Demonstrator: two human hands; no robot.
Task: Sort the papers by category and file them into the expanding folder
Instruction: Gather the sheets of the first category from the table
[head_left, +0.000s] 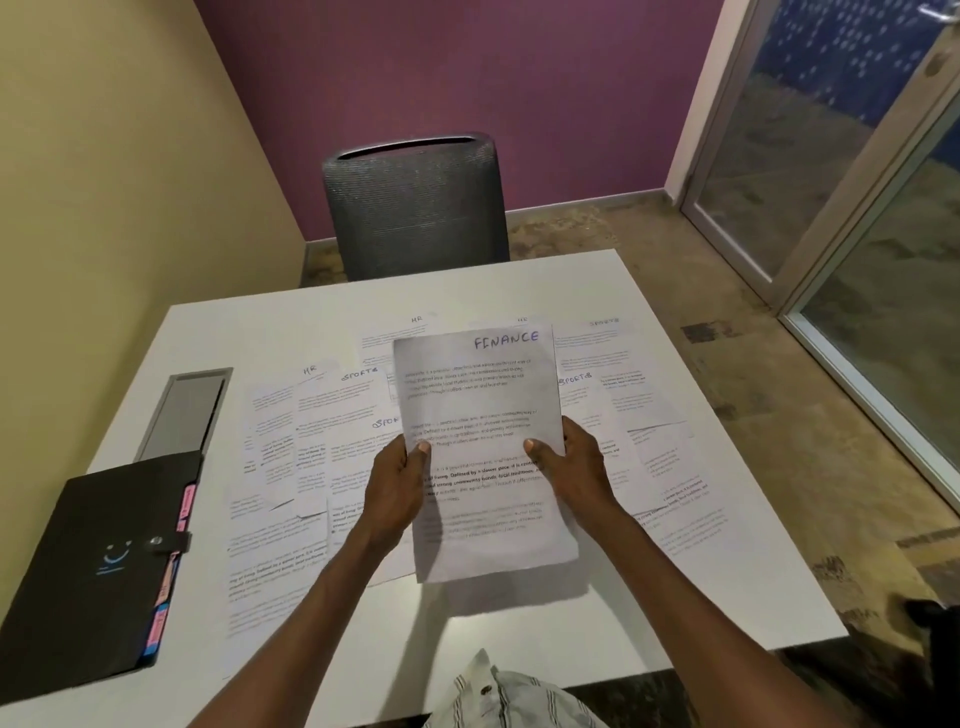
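Note:
A printed sheet marked FINANCE (480, 405) is held up above the middle of the white table (519, 639). My left hand (397, 483) grips its left edge and my right hand (576, 462) grips its right edge, thumbs on the front. Under it, several printed papers (291, 467) lie spread over the table, some headed HR, others SPORTS. The black expanding folder (98, 561) lies closed at the table's left front, snap strap fastened, pink and blue tabs showing along its right side.
A grey cable slot (182, 410) is set in the table behind the folder. A dark mesh chair (415, 208) stands at the far side. A yellow wall runs along the left, a glass door on the right.

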